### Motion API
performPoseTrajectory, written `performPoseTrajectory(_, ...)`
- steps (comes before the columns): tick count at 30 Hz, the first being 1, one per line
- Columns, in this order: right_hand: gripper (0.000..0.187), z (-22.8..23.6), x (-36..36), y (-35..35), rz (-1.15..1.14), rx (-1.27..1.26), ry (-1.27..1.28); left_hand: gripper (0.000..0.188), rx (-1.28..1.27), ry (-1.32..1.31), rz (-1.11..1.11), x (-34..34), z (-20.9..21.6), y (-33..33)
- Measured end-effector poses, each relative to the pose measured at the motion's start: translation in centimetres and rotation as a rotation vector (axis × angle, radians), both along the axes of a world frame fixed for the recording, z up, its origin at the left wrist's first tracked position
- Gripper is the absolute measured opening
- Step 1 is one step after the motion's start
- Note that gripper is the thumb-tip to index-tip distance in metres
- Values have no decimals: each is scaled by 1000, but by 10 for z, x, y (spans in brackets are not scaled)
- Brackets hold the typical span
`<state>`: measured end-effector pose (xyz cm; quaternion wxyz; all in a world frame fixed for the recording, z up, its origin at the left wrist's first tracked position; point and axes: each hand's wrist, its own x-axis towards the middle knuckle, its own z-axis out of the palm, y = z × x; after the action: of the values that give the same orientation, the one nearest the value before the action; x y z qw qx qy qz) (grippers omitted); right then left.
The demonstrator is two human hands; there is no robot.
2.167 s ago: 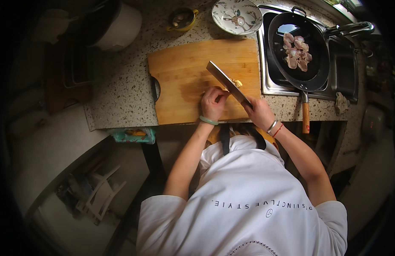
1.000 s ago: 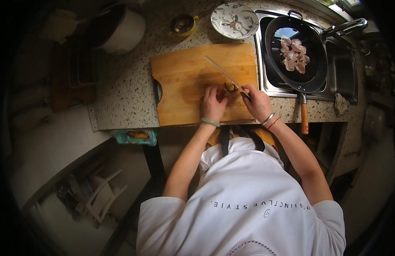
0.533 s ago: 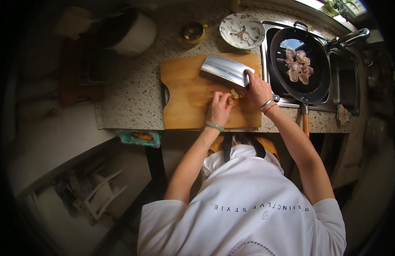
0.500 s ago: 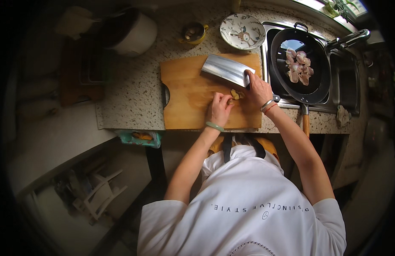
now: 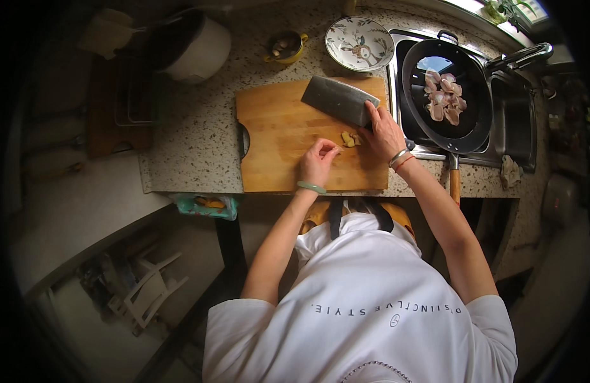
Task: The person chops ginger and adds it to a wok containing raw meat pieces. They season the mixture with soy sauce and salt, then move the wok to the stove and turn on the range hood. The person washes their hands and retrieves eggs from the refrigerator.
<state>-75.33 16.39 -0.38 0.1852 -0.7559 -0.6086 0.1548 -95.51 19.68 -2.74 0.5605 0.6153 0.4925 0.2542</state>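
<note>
My right hand (image 5: 384, 135) grips a broad cleaver (image 5: 339, 101), its blade tilted over the back right of a wooden cutting board (image 5: 272, 153). The blade face looks dark grey. Beside that hand lie small yellowish pieces (image 5: 350, 139), which look like cut ginger. My left hand (image 5: 317, 163) is just left of the pieces and apart from them, over the front of the board. Its thumb and fingertips are pinched together; whether anything small is between them I cannot make out.
Behind the board stand a patterned bowl (image 5: 360, 43) and a yellow cup (image 5: 286, 48) with small pieces inside. A black wok (image 5: 467, 121) holding pale meat pieces rests over the sink at right. A white pot (image 5: 202, 54) and a teal bin (image 5: 209, 207) are at left.
My left hand has drawn back leftward from the yellowish pieces. The cleaver blade has turned, its face going from bright to dark. My right hand keeps its hold.
</note>
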Motion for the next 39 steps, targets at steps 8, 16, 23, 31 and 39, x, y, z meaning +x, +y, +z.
performPoseTrajectory(8, 60, -9, -8, -8, -59, 71, -52, 11, -197, -212, 70, -5, -19, -2)
performPoseTrajectory(16, 59, -12, -15, -13, -130, 120, -20, 11, -141, -165, 84, -3, -27, 0)
performPoseTrajectory(23, 57, -11, -11, -14, -137, 151, 52, 14, 6, 88, 59, 5, -6, 0)
performPoseTrajectory(31, 39, 10, -10, -22, -40, 288, -42, 17, -74, 58, 83, 0, -6, 2)
performPoseTrajectory(39, 40, 8, -51, -27, -22, 13, 54, 17, 301, 206, -72, 5, -8, -1)
